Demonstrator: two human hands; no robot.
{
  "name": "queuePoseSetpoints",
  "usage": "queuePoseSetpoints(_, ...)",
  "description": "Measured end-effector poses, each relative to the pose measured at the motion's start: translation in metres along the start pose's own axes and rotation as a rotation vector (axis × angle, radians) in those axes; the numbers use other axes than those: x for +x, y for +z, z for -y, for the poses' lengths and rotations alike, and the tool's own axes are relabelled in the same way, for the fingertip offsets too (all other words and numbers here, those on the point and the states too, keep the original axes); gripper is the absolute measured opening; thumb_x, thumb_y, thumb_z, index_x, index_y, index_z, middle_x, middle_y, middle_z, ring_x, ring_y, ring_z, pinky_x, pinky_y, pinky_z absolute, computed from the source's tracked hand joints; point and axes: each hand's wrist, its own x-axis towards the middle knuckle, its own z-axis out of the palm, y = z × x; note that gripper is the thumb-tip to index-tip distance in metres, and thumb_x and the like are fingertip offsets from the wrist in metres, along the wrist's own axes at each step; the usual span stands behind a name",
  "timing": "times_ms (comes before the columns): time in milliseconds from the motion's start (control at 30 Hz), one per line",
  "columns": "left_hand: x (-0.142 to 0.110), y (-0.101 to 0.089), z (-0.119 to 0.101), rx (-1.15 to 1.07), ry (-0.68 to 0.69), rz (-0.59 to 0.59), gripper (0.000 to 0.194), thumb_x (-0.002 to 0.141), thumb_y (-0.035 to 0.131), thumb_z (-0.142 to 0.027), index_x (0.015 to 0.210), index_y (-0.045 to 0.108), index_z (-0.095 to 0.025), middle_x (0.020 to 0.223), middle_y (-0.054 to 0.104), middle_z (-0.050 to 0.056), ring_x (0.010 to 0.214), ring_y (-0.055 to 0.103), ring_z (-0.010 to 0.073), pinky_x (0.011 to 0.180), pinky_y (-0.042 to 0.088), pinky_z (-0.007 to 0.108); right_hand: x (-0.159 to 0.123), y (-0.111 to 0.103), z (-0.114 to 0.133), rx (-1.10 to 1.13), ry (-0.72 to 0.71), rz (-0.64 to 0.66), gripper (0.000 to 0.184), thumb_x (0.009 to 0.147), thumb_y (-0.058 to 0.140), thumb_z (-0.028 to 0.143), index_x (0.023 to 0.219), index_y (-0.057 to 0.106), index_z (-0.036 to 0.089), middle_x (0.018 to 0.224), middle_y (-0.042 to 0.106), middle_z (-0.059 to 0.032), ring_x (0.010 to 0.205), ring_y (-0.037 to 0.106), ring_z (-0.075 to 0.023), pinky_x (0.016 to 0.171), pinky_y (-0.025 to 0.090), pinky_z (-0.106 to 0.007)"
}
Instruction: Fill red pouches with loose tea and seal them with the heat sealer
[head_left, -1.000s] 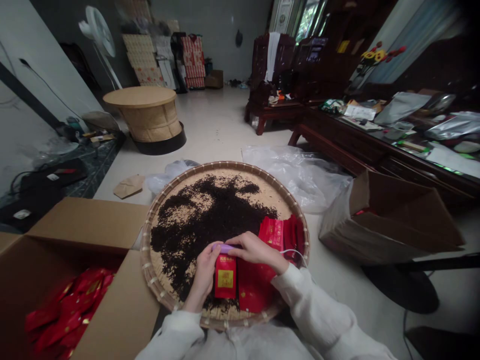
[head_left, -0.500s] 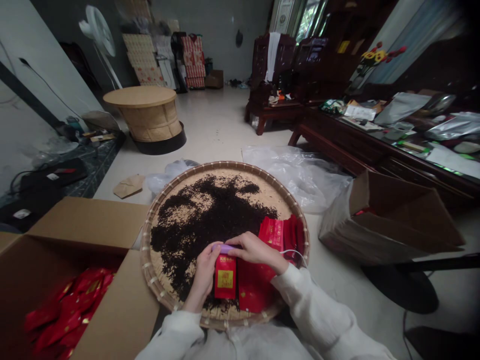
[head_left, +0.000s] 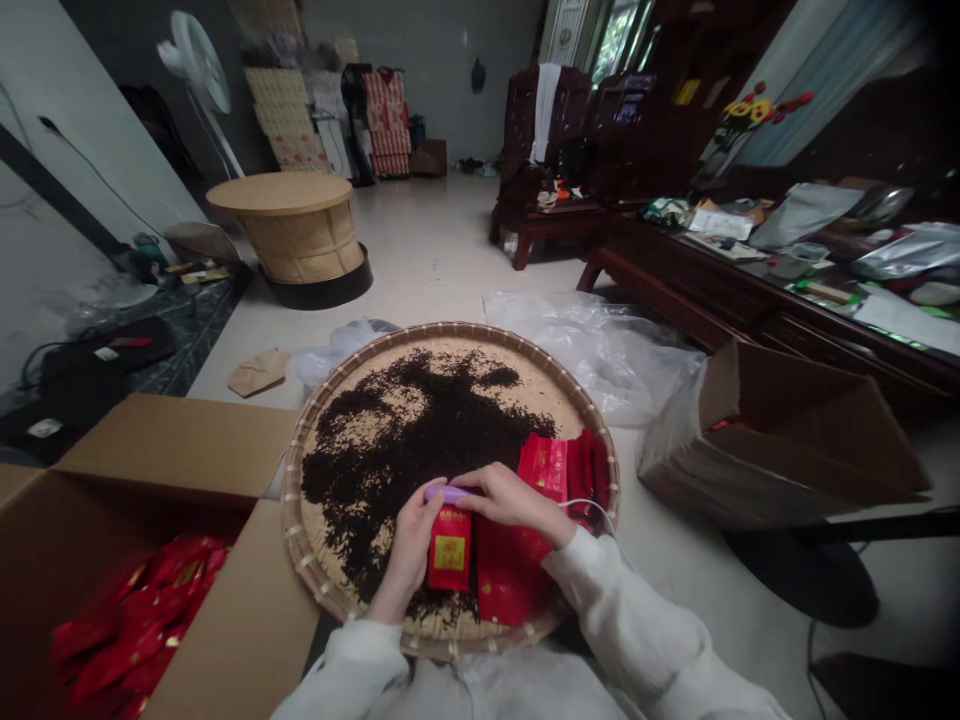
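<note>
a small red tea packet (head_left: pixel 450 550) with a gold label stands upright over the round bamboo tray (head_left: pixel 298 520), its top edge under a purple device (head_left: pixel 446 494). the left hand (head_left: pixel 409 550) is closed around packet and device, and the right hand (head_left: pixel 510 497) grips the device from the side. more red packets (head_left: pixel 544 467) lie just right of it, touching its edge, while loose black tea (head_left: pixel 405 440) spreads toward the far rim, leaving bare tray there.

Tile floor (head_left: pixel 427 250) carries everything I can see here. Landmark: round bamboo tray (head_left: pixel 294 540), resting on it. Cardboard carton (head_left: pixel 176 445) to tray's left, second carton (head_left: pixel 675 470) to its right; crumpled plastic sheeting (head_left: pixel 600 355) behind; kraft paper bag (head_left: pixel 258 372) behind-left.
</note>
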Motion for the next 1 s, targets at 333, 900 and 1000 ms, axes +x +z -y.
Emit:
queuePoseSetpoints(333, 0.004, -0.003, 0.001, 0.048, -0.050, 0.061, 0.047, 0.052, 0.086, -0.037, 0.088, 0.067, -0.013, 0.070, 0.074, 0.005, 0.062, 0.069, 0.0211, 0.061, 0.054, 0.030, 0.000, -0.007, -0.038, 0.056, 0.173, -0.235, 0.045, 0.087, 0.058, 0.038, 0.126, 0.059, 0.016, 0.111, 0.069, -0.0109, 0.092, 0.065, -0.0265, 0.079, 0.047, -0.033)
queuePoseSetpoints(900, -0.002, 0.000, 0.001, 0.137, -0.127, 0.223, 0.043, 0.053, 0.086, -0.036, 0.082, 0.064, -0.013, 0.065, 0.072, 0.001, 0.057, 0.067, 0.0164, 0.058, 0.050, 0.025, 0.015, 0.029, -0.023, -0.223, -0.304, -0.313, 0.031, 0.095, 0.049, 0.031, 0.070, 0.060, 0.016, 0.064, 0.060, -0.0028, 0.062, 0.055, -0.0135, 0.062, 0.041, -0.023)
queuePoseSetpoints(1000, -0.003, -0.001, 0.001, 0.146, -0.149, 0.251, 0.046, 0.054, 0.086, -0.039, 0.084, 0.062, -0.013, 0.066, 0.072, 0.003, 0.059, 0.068, 0.0182, 0.059, 0.052, 0.026, 0.010, 0.028, -0.022, -0.207, -0.315, -0.326, 0.036, 0.097, 0.045, 0.032, 0.068, 0.060, 0.016, 0.061, 0.058, -0.0019, 0.059, 0.053, -0.0125, 0.060, 0.041, -0.023)
